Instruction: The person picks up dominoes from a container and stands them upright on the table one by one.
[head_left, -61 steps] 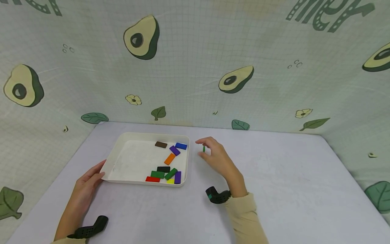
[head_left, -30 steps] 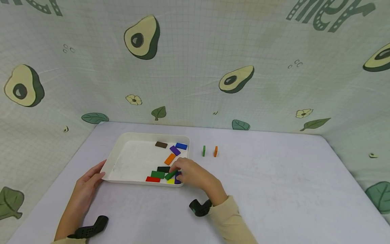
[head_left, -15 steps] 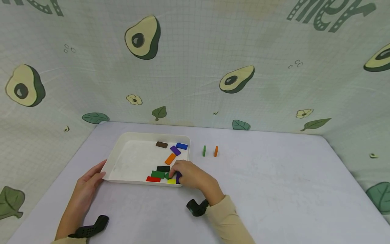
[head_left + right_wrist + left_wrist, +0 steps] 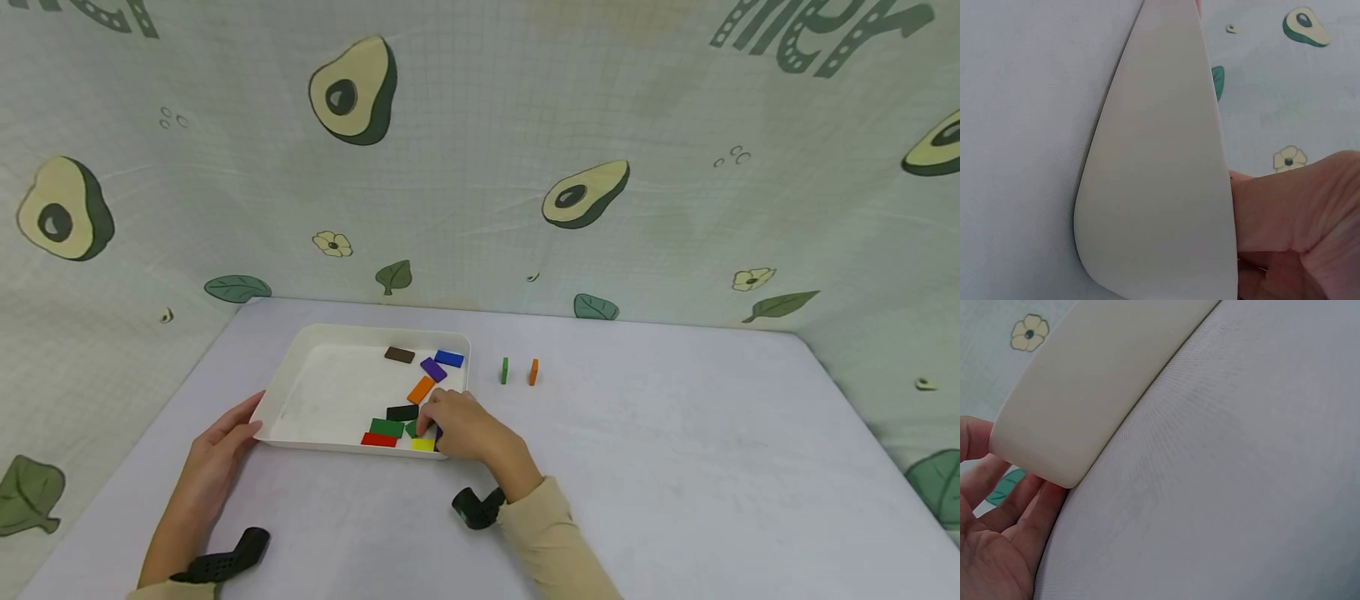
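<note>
right hand (image 4: 465, 432) down in tray (image 4: 300, 367), fingers curled on purple block (image 4: 438, 433), grip unclear | light, stiff, slick, best pinched by long edges | left hand (image 4: 217, 454) flat against tray corner, fingers relaxed

Flat blocks (image 4: 408, 412) lie in the tray (image 4: 300, 358); two upright blocks (image 4: 518, 372) stand on the table (image 4: 675, 467) just right of it

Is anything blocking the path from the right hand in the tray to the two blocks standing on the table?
Only the tray's right wall lies between the right hand and the green block and orange block; beyond it the table shows nothing.
</note>
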A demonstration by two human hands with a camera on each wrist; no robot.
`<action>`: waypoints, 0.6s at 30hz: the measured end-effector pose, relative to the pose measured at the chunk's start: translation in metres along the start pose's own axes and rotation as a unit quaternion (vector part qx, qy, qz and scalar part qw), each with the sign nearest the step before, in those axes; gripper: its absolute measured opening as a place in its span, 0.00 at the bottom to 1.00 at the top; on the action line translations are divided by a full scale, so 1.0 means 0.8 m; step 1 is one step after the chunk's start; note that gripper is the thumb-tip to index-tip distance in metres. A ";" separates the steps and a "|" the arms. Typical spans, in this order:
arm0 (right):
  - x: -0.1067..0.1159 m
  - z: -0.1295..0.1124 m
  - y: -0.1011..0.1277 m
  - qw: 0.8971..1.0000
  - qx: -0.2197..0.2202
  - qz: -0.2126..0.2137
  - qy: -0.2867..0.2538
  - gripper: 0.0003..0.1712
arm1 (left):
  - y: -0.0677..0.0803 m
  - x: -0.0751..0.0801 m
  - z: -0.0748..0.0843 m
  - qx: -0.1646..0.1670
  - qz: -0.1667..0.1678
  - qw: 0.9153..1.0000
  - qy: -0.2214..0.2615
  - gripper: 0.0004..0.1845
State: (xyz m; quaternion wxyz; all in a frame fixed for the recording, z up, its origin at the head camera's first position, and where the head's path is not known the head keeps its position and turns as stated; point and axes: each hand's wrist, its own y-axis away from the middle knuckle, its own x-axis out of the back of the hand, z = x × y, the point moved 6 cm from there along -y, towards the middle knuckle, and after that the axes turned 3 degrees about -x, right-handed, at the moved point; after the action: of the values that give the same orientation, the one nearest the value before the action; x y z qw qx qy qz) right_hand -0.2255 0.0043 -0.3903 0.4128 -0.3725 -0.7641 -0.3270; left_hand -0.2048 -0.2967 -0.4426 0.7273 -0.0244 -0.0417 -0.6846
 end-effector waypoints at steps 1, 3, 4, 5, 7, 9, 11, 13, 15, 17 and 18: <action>0.000 0.000 0.000 1.000 -0.001 0.000 0.000 0.11 | 0.000 0.000 0.000 0.000 -0.001 1.000 0.001 0.31; 0.000 0.000 0.000 1.000 0.000 0.002 0.000 0.09 | 0.000 -0.001 0.000 -0.001 -0.003 1.000 0.004 0.31; 0.000 0.000 0.000 1.000 0.001 0.003 0.001 0.09 | 0.000 -0.001 0.000 -0.002 -0.003 1.000 0.004 0.31; 0.000 0.000 0.000 1.000 0.001 0.004 0.001 0.08 | 0.000 -0.001 0.000 -0.002 -0.003 1.000 0.003 0.31; -0.001 0.001 0.000 1.000 0.002 0.007 0.001 0.08 | 0.000 -0.001 -0.001 -0.001 -0.004 1.000 0.002 0.31; -0.001 0.001 0.000 1.000 0.005 0.010 0.003 0.07 | 0.000 -0.001 -0.001 -0.001 -0.003 1.000 0.000 0.31; -0.001 0.000 0.000 1.000 0.008 0.012 0.006 0.07 | 0.000 0.000 -0.001 -0.001 -0.002 1.000 0.000 0.31; -0.002 0.000 -0.001 1.000 0.010 0.015 0.010 0.07 | 0.000 -0.001 0.000 -0.003 -0.003 1.000 0.004 0.31; -0.002 0.000 -0.001 1.000 0.011 0.018 0.012 0.07 | 0.001 -0.001 0.000 -0.006 -0.005 1.000 0.011 0.31; -0.002 0.000 -0.002 1.000 0.012 0.020 0.011 0.07 | 0.001 -0.001 0.000 -0.009 -0.007 1.000 0.019 0.31; -0.002 0.000 -0.002 1.000 0.012 0.021 0.011 0.07 | 0.001 -0.002 0.000 -0.011 -0.009 1.000 0.022 0.31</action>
State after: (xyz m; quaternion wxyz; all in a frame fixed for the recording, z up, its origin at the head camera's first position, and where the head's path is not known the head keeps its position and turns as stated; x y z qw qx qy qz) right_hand -0.2259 0.0028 -0.3921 0.4323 -0.3801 -0.7556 -0.3127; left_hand -0.2042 -0.2953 -0.4424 0.7215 -0.0170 -0.0184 -0.6919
